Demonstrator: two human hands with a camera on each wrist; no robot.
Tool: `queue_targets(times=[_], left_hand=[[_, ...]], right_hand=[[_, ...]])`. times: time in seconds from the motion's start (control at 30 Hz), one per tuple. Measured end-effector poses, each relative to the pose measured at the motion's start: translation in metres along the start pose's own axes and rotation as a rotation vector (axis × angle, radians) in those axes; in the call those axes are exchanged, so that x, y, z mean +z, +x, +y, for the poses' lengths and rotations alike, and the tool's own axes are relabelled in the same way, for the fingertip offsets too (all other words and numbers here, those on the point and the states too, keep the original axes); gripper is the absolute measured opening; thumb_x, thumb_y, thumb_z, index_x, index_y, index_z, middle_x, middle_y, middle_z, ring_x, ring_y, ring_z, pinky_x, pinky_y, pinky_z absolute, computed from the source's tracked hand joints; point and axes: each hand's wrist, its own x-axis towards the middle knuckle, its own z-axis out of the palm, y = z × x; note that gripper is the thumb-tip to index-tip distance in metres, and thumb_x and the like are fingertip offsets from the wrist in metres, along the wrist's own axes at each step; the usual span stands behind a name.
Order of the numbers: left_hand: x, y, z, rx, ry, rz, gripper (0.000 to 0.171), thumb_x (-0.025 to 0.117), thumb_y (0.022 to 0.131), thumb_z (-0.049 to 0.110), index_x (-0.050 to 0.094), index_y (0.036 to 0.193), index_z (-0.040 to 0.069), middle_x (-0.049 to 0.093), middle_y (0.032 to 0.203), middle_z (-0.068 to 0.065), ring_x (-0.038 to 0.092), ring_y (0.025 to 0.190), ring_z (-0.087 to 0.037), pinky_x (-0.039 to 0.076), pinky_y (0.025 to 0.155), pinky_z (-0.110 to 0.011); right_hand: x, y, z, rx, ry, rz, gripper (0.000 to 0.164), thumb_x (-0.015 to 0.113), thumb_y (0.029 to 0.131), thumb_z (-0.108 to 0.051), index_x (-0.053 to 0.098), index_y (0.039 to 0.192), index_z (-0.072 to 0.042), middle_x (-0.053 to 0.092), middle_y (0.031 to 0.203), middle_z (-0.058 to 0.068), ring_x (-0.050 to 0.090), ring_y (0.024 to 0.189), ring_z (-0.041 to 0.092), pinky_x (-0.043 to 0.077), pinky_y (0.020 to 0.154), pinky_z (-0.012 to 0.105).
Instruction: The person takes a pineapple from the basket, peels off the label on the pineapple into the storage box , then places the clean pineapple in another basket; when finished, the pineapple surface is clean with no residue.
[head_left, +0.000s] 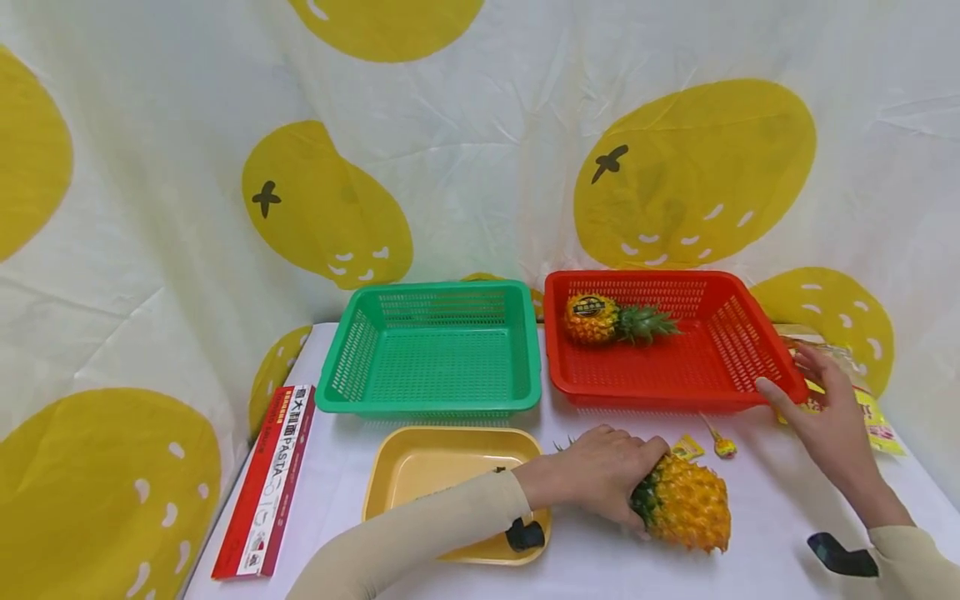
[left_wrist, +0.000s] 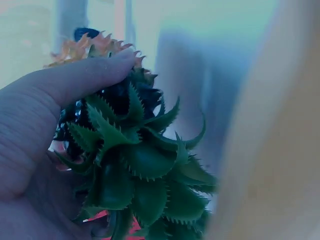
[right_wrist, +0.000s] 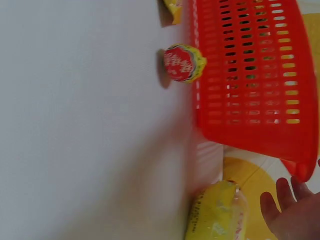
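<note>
My left hand (head_left: 600, 471) grips a pineapple (head_left: 690, 504) at the base of its green leaves, low over the white table. In the left wrist view the thumb lies across the neck of the pineapple (left_wrist: 145, 165), above its spiny leaves. At the right end of the red basket (head_left: 645, 379), my right hand (head_left: 828, 417) has thumb and fingers spread, with the fingertips right at the rim in the head view. It holds nothing. A second pineapple (head_left: 592, 321) with a dark label lies on its side inside that basket.
A green basket (head_left: 427, 408) stands left of the red one, with a yellow tray (head_left: 390, 467) before it. A red pasta box (head_left: 266, 483) lies at the left edge. A lollipop (head_left: 724, 447) and a small yellow packet (head_left: 687, 447) lie before the red basket; a yellow bag (head_left: 873, 417) is at right.
</note>
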Motion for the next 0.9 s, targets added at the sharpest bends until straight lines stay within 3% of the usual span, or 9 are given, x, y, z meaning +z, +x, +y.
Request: queue_targets(times=[0.13,0.27,0.57,0.9], left_hand=[[-0.008,-0.004,0.001,-0.01,-0.038,-0.002,0.091,0.092,0.07,0.066,0.049,0.138,0.024,0.062,0.105,0.018,0.054,0.09,0.002,0.045,0.083,-0.019],[-0.019,-0.008,0.0,-0.009,-0.113,0.01,0.091,0.093,0.072,0.06,0.047,0.141,0.023,0.061,0.109,0.019,0.052,0.095,0.004,0.043,0.087,-0.017],[-0.045,-0.015,-0.009,0.023,-0.183,0.122,0.096,0.092,0.073,0.06,0.045,0.146,0.02,0.06,0.114,0.02,0.051,0.097,0.007,0.038,0.086,-0.014],[-0.064,-0.03,-0.021,-0.046,-0.224,0.154,0.095,0.094,0.073,0.057,0.046,0.147,0.019,0.064,0.119,0.015,0.052,0.101,0.003,0.035,0.091,-0.017]], right_hand=[[0.006,0.004,0.012,0.02,0.012,-0.037,0.084,0.072,0.102,-0.032,0.023,0.17,-0.022,0.032,0.165,0.02,0.034,0.139,0.029,0.034,0.083,0.003],[0.007,0.009,0.021,0.052,0.052,-0.036,0.08,0.071,0.103,-0.032,0.026,0.169,-0.029,0.031,0.167,0.014,0.036,0.137,0.023,0.037,0.08,0.001],[0.006,0.019,0.031,0.132,0.123,-0.127,0.082,0.069,0.104,-0.035,0.019,0.169,-0.039,0.026,0.169,0.011,0.035,0.122,0.009,0.046,0.074,0.006],[0.01,0.026,0.031,0.132,0.116,-0.202,0.084,0.065,0.106,-0.035,0.011,0.17,-0.042,0.016,0.171,0.019,0.028,0.135,0.035,0.046,0.073,0.007]])
